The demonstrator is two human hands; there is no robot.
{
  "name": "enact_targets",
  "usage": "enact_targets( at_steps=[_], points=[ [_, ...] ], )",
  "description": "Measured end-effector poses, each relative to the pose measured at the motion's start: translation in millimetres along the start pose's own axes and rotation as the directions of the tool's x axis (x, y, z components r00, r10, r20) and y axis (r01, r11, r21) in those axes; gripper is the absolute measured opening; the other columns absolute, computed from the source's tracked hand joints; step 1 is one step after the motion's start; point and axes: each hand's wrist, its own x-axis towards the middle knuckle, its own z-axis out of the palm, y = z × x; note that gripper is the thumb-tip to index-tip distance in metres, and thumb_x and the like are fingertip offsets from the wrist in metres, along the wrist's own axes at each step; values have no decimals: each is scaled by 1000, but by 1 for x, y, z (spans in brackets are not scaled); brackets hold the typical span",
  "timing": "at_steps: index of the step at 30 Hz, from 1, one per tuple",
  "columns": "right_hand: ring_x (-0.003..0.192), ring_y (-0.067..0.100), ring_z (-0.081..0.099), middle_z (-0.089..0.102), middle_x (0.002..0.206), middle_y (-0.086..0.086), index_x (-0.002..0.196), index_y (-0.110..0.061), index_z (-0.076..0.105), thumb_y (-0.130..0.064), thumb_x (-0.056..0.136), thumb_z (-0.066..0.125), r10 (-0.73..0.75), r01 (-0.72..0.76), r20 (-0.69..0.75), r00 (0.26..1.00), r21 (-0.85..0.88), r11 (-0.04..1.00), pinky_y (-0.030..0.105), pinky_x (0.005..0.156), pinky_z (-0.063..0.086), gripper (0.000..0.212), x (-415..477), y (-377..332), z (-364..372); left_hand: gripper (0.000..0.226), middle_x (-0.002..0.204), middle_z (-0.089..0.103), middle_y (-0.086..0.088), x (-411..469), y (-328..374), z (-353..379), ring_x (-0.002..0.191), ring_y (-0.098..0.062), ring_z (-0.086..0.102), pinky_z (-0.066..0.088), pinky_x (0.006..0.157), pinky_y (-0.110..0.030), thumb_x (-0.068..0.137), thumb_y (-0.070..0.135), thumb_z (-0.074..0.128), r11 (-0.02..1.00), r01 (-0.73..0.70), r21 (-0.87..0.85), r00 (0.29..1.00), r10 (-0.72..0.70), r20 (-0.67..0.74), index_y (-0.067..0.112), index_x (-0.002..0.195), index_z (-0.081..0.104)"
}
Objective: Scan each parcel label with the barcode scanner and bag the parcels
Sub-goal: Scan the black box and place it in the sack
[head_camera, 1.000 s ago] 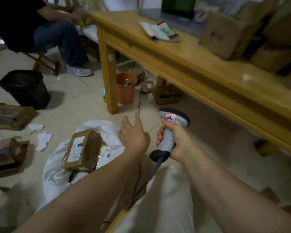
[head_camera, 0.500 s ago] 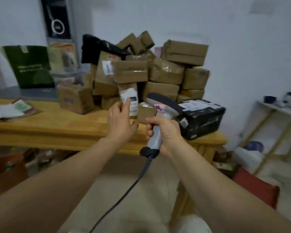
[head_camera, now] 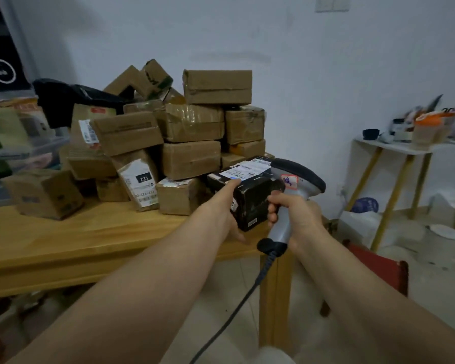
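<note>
Cardboard of the black parcel (head_camera: 252, 198) looked stiff and glossy, likely light enough for one hand, though slick. It was at the right corner of the wooden table (head_camera: 90, 240), against the pile of brown cartons (head_camera: 189, 127), white label (head_camera: 244, 170) up. The left hand (head_camera: 221, 208) clasped its near end, fingers over the top edge, thumb beneath, a sound hold. The right hand (head_camera: 297, 214) was wrapped round the barcode scanner (head_camera: 297, 179) handle beside it.

one camera sits on the person's head, looking forward over the near arms (head_camera: 142, 298) at the parcels (head_camera: 192, 160) and far wall (head_camera: 326, 74).
</note>
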Motion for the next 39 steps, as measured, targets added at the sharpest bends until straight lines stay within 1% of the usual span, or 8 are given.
enact_targets(
  at_steps=[7,10,12,18,21,27,32,39],
  points=[
    [43,12,52,59,54,1,95,-9,62,-4,82,66,7,-6,51,999,-32,999,24,45,46,14,-4,5,-7,54,96,62,-18,-13,-6,6,86,-33,60,47,95,-45,81,39,71,994,-107,-33,994,106,-18,3,116,51],
    [44,12,51,59,55,1,98,-8,62,-4,82,66,-13,21,87,996,-84,996,24,47,46,17,-14,4,-9,55,100,59,-16,-33,-1,-7,88,-30,58,52,73,-42,79,33,73,965,-248,80,968,250,-22,9,121,46],
    [44,11,50,58,55,1,97,-9,62,-3,82,66,-35,53,139,990,-123,991,24,46,45,16,-25,5,-6,59,102,60,-13,-49,11,-22,88,-28,59,51,60,-37,76,33,75,920,-348,183,931,362,-50,12,123,47],
    [47,14,53,59,56,3,87,-9,61,-6,80,72,-128,232,354,926,-271,934,25,46,44,13,-65,20,35,59,101,68,-9,-114,64,-80,90,-21,65,54,68,-33,71,39,77,668,-517,535,737,665,-119,11,118,53],
    [46,12,53,58,54,1,84,-8,62,-3,80,72,-139,284,424,895,-301,910,23,45,44,11,-79,28,56,56,97,70,-10,-149,85,-108,91,-23,67,55,80,-38,68,41,79,583,-488,650,693,711,-117,13,110,56],
    [41,4,52,59,57,1,86,-9,60,-3,80,71,-152,368,511,846,-353,860,20,42,43,14,-105,47,79,80,110,64,-10,-204,106,-160,99,-25,62,55,80,-39,58,46,82,471,-327,819,703,701,-122,11,122,52],
    [45,11,51,56,51,-2,81,-12,58,-6,80,72,-135,384,572,809,-341,858,24,46,45,15,-122,62,92,87,109,65,-11,-226,102,-192,102,-28,61,51,92,-46,37,51,83,432,-199,879,716,677,-170,13,110,58],
    [47,12,50,56,56,3,81,-9,59,-4,81,70,-100,403,633,768,-355,844,24,46,44,12,-133,76,110,58,105,63,-12,-238,96,-229,97,-25,61,53,83,-39,67,40,78,469,-159,869,680,690,-248,10,111,57]
  ],
)
